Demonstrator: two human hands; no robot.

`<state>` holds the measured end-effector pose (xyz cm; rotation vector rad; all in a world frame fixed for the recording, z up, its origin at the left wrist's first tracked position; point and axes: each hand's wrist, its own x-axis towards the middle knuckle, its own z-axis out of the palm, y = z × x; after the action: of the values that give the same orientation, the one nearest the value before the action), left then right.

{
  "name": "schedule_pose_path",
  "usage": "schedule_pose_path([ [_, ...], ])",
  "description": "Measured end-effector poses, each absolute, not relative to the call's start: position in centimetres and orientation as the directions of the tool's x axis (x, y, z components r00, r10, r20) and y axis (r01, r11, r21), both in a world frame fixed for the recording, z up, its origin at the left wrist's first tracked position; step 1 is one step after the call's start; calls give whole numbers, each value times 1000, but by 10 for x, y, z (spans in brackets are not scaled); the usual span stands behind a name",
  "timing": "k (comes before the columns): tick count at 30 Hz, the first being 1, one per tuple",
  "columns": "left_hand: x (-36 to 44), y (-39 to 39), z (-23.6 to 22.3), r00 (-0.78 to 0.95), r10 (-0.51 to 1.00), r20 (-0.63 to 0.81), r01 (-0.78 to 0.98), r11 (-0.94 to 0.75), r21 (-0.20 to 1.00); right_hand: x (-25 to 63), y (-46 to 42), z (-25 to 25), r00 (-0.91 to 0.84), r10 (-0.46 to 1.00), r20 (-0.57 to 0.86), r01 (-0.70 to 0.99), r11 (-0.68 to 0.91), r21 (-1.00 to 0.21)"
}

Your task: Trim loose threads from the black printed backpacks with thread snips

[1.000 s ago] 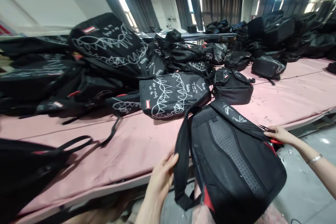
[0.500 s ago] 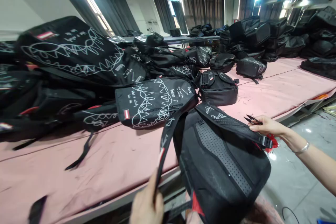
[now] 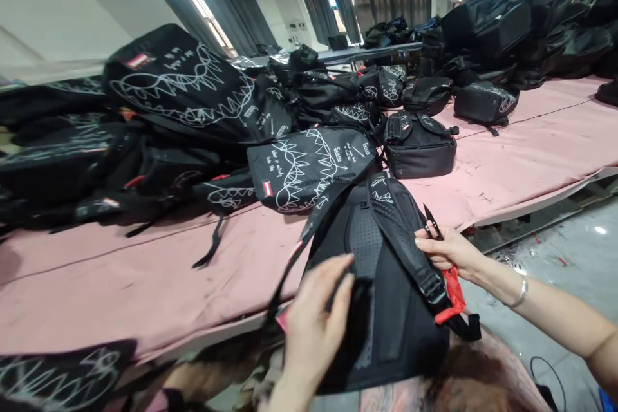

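A black backpack (image 3: 400, 341) leans at the table's near edge with its padded back panel facing me. Over that panel is my left hand (image 3: 321, 315), thumb and fingers apart, with nothing visible in them. My right hand (image 3: 449, 250) grips black thread snips (image 3: 433, 224), blades pointing up. Its fingers are beside the right shoulder strap (image 3: 403, 248); whether they also pinch the strap I cannot tell. A red strip (image 3: 454, 296) hangs just below that hand, near the strap's buckle. The left shoulder strap (image 3: 290, 267) stretches down to the left.
Beyond the backpack, another black backpack with white scribble print (image 3: 309, 170) lies on the pink-covered table (image 3: 145, 283). More bags are piled at left and back right. A small black bag (image 3: 420, 148) stands nearby. A printed black piece (image 3: 62, 370) shows at lower left.
My left hand has left the left shoulder strap and moved right, over the back panel. The backpack has turned more upright. My right hand has shifted left and the snips now point upward.
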<state>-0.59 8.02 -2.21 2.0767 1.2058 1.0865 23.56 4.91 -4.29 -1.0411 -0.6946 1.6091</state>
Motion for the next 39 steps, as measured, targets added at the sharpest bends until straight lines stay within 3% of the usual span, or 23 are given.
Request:
schedule_pose_path([
  [2, 12, 54, -39, 324, 944, 58, 226, -137, 965, 223, 50, -49, -53, 957, -286, -442, -279, -852],
  [4, 26, 36, -52, 354, 925, -139, 46, 131, 990, 214, 50, -53, -25, 957, -290, -409, -275, -870],
  [6, 36, 27, -59, 354, 912, -207, -60, 244, 968, 207, 49, -55, 12, 957, -291, -361, -267, -894],
  [10, 48, 20, -64, 305, 931, -202, -154, 257, 954, 200, 45, -62, 126, 971, -204, -217, -174, -961],
  [13, 50, 25, -68, 195, 971, -138, -83, 156, 984, 193, 42, -72, 170, 980, -100, -73, -88, -993],
  [17, 41, 44, -75, 53, 998, -27, 200, 16, 980, 183, 34, -81, 136, 990, -22, 92, -35, -995],
  [21, 28, 67, -74, 198, 978, -58, 454, -39, 890, 177, 20, -83, 58, 998, 31, 258, 15, -966],
  [25, 26, 83, -74, 325, 922, -211, 522, 11, 853, 174, 0, -81, 4, 995, 102, 383, 93, -919],
  [28, 31, 87, -74, 417, 846, -332, 407, 153, 901, 170, -16, -77, -108, 983, 150, 515, 184, -837],
  [30, 34, 86, -72, 508, 774, -378, 194, 325, 926, 165, -26, -74, -226, 964, 143, 652, 259, -712],
  [33, 33, 82, -71, 591, 738, -324, -168, 506, 846, 154, -38, -74, -395, 916, 76, 812, 386, -438],
  [35, 30, 79, -74, 599, 750, -281, -308, 539, 784, 147, -41, -75, -435, 900, 25, 850, 420, -316],
  [39, 24, 79, -85, 614, 744, -264, -402, 583, 706, 148, -40, -68, -407, 913, -22, 883, 387, -265],
])
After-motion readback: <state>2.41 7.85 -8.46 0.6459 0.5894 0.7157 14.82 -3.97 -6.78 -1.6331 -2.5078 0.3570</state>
